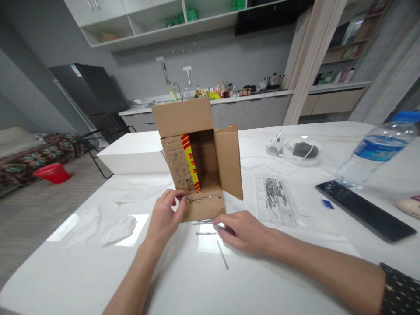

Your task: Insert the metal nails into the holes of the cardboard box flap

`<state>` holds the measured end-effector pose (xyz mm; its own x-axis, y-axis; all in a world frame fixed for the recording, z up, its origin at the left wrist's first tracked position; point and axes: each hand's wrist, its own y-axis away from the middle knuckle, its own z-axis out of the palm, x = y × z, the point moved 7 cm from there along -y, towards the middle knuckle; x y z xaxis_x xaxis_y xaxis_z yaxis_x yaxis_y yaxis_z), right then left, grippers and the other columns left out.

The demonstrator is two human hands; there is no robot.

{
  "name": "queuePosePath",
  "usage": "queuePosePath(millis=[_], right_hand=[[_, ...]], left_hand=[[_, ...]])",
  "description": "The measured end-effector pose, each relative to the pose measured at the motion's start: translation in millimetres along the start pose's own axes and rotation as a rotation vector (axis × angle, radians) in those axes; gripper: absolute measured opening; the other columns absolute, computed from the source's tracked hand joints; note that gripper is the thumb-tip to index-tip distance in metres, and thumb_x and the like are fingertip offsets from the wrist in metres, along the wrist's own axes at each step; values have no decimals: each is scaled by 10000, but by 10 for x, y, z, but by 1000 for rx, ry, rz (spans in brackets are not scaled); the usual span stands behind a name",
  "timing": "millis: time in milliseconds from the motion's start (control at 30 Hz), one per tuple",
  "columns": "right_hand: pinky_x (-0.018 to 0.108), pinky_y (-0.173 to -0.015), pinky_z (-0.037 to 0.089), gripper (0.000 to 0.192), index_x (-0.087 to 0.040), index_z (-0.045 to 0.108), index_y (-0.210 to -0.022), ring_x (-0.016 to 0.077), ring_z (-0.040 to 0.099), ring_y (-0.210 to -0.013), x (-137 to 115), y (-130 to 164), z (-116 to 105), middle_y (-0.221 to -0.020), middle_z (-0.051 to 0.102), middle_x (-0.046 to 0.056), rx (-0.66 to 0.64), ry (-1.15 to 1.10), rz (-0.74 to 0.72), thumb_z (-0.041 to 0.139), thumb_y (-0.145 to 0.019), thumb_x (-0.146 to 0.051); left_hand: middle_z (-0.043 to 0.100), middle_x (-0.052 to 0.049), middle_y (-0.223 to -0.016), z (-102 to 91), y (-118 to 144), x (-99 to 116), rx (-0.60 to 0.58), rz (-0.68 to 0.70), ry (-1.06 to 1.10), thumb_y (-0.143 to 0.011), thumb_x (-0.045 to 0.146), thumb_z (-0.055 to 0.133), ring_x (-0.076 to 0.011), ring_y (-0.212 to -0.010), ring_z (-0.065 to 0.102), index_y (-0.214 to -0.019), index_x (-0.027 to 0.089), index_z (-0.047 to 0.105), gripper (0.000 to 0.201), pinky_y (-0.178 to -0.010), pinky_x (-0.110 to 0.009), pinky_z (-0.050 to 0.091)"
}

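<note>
- Around the middle of the white table (98, 280), in the head view: an open cardboard box (216, 166), mouth toward the wearer, top flap raised, right flap swung outward.
- On the box's left flap (177, 168): scattered grey nail heads, a barcode, and a yellow-and-red strip of tape (189, 159) down its inner side.
- Flat on the table below the opening: the bottom flap (205, 213), with a row of dark dots and a few nail heads across it.
- At that flap's left edge: left hand (166, 214), thumb and forefinger drawn together to a near pinch, a thin dark nail (190, 200) by the tips; too small to tell whether gripped.
- By the flap's near right corner: right hand (244, 229), half open and palm down, thumb apart from forefinger, fingertips against a small bunch of nails (204, 222).
- Between bunch and near edge of the table: two loose nails (222, 254), one crosswise, one slanting.
- Toward the table's right edge: clear plastic case (274, 199) of nails, black slab (364, 210), water bottle (377, 148).
- Toward the left edge: crumpled white tissues (116, 229), and farther back, a white box (134, 153) near the far left corner.
</note>
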<state>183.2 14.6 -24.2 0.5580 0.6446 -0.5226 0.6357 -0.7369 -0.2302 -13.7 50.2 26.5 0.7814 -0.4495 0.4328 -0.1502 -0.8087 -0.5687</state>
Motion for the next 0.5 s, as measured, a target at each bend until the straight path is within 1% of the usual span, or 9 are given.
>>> queuePosePath(millis=[200, 367, 500], right_hand=[[247, -630, 352, 188, -205, 658, -1014, 139, 596, -682, -3, -2, -6, -833, 710, 5, -2, -7, 0, 501, -913, -178], [249, -639, 360, 194, -204, 662, -1026, 143, 609, -692, -7, -11, -14, -834, 714, 4, -4, -4, 5, 505, -914, -180], [250, -644, 359, 196, -208, 665, -1027, 145, 617, -700, 2, -6, -5, -846, 719, 7, 2, 4, 4, 504, -917, -180]], left_hand=[[624, -15, -826, 50, 10, 23, -21, 33, -1, -917, 252, 532, -154, -694, 555, -940, 201, 646, 126, -617, -277, 453], [640, -34, -862, 101, 16, 75, -93, 54, 15, -956, 289, 506, -165, -731, 578, -951, 199, 650, 169, -622, -282, 461], [639, -35, -852, 108, 21, 98, -120, 82, 10, -956, 275, 505, -171, -738, 585, -965, 200, 648, 162, -638, -291, 462]])
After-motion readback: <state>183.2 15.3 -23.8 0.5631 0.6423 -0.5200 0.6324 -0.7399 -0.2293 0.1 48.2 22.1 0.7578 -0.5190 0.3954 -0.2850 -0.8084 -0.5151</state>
